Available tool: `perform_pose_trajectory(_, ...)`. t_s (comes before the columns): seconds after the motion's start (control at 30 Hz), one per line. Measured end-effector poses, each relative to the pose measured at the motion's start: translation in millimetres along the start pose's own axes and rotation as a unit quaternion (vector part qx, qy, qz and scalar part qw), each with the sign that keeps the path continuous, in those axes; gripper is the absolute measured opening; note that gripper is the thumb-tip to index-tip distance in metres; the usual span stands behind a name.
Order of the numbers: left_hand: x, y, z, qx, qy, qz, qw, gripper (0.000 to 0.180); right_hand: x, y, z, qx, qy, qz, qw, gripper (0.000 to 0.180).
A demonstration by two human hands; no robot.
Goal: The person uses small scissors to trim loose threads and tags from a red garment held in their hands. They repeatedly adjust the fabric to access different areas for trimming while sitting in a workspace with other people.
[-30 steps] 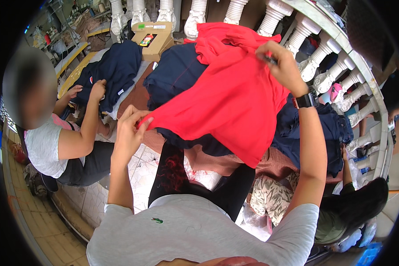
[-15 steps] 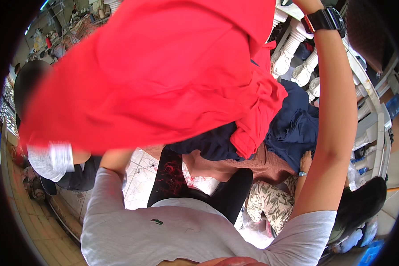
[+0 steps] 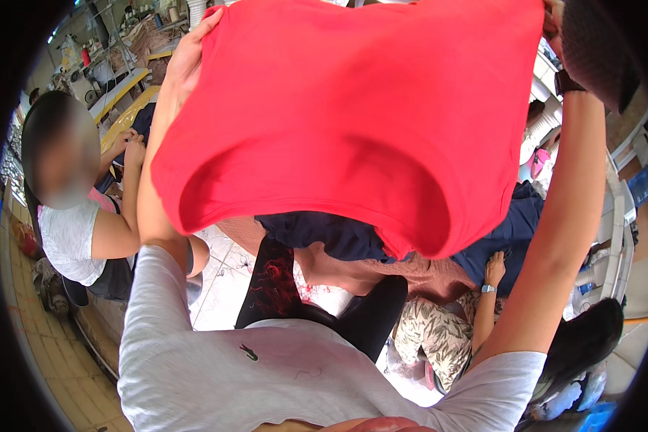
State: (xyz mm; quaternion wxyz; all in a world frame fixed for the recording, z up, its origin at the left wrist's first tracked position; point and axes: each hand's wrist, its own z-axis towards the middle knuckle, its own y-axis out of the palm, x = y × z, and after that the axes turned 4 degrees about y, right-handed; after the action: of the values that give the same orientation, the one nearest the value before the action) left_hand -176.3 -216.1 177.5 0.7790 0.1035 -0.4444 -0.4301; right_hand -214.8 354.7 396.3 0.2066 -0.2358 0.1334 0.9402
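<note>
A bright red garment (image 3: 353, 93) that looks like a shirt is spread wide in front of me, with a broad curved opening along its near edge. My left hand (image 3: 193, 54) grips its upper left edge, fingers closed on the cloth. At the upper right edge my right hand (image 3: 552, 25) holds the other side; much of this hand is hidden by the cloth and the picture's dark rim. Beneath the garment lies dark navy cloth (image 3: 317, 230), partly covered, with more navy fabric (image 3: 522, 216) to the right.
Brown cloth (image 3: 338, 266) lies under the navy pieces. At left a co-worker (image 3: 86, 237) sits with both hands on dark cloth. On the right another person's hand (image 3: 495, 268) rests on the navy fabric. White turned posts (image 3: 543, 129) stand behind. Thread scraps dot the tiled floor (image 3: 219, 284).
The red garment has swung from a blurred, slanted drape into a wide, stretched position. My left hand has come into view on its edge, and my right arm has moved outward to the right.
</note>
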Motion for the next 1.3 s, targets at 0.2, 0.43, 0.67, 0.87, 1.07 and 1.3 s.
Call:
perform_pose_trajectory(0.2, -37.4, -55.4, 24.9, 0.135, -0.070, 0.161, 0.975, 0.035, 106.6, -33.6, -56.7, -0.090, 0.319, 0.048, 0.942, 0.013)
perform_pose_trajectory(0.43, -86.2, -93.3, 2.5, 0.277, -0.214, 0.275, 0.895, 0.031, 126.8, -17.3, -215.2, -0.150, 0.410, 0.052, 0.898, 0.048)
perform_pose_trajectory(0.67, -59.2, -93.6, 14.9, 0.152, -0.252, 0.345, 0.891, 0.031, 127.6, -34.4, -209.9, -0.246, 0.380, -0.002, 0.892, 0.043)
perform_pose_trajectory(0.87, -24.2, -63.2, 42.0, 0.144, -0.081, 0.352, 0.921, 0.042, 104.7, -57.5, -158.4, -0.391, 0.162, -0.231, 0.876, 0.028)
perform_pose_trajectory(1.07, 36.4, 16.1, 83.6, 0.027, 0.131, 0.352, 0.926, 0.039, 7.2, -60.5, -104.0, -0.281, 0.174, -0.086, 0.940, 0.035)
perform_pose_trajectory(1.3, 50.8, 94.7, 87.9, 0.000, 0.267, 0.588, 0.764, 0.030, -7.6, -79.0, -19.0, -0.111, -0.066, -0.434, 0.892, 0.035)
